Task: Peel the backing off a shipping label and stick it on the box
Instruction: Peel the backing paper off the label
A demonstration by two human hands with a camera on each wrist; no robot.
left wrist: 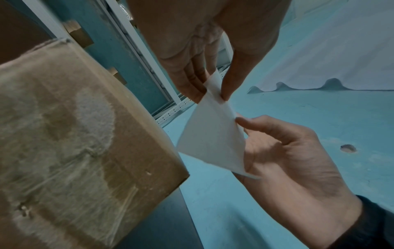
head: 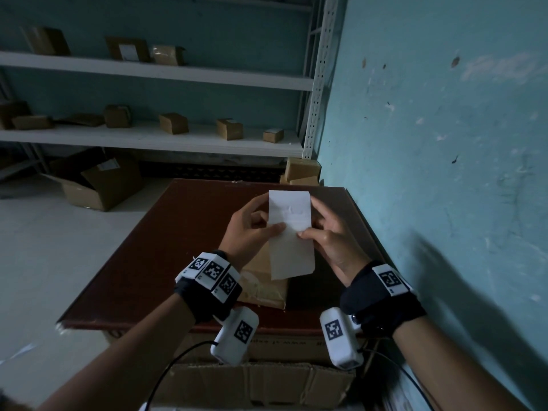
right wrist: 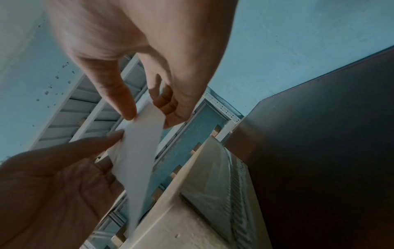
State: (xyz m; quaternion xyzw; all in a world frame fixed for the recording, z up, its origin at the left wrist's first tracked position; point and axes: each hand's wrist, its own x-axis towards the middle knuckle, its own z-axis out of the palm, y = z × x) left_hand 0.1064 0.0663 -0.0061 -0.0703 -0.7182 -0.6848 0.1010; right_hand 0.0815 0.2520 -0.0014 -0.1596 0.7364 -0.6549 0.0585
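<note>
Left hand (head: pixel 252 229) and right hand (head: pixel 329 232) pinch a creased white label strip (head: pixel 292 232) above a tape-glossed cardboard box (head: pixel 264 283) on the dark smooth surface (head: pixel 154 247).

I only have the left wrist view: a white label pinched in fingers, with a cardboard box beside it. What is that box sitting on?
Observer: In the head view, the box lies on a red-brown table, partly hidden behind the label.
Operator: How long is the label?
Observer: It is a long strip. A bright part stands above the thumbs and a duller part hangs down in front of the box.
Operator: Is the right hand really gripping it?
Observer: Yes. The right hand pinches the right edge and the left hand pinches the left edge. The thumbs nearly meet mid-strip.
</note>
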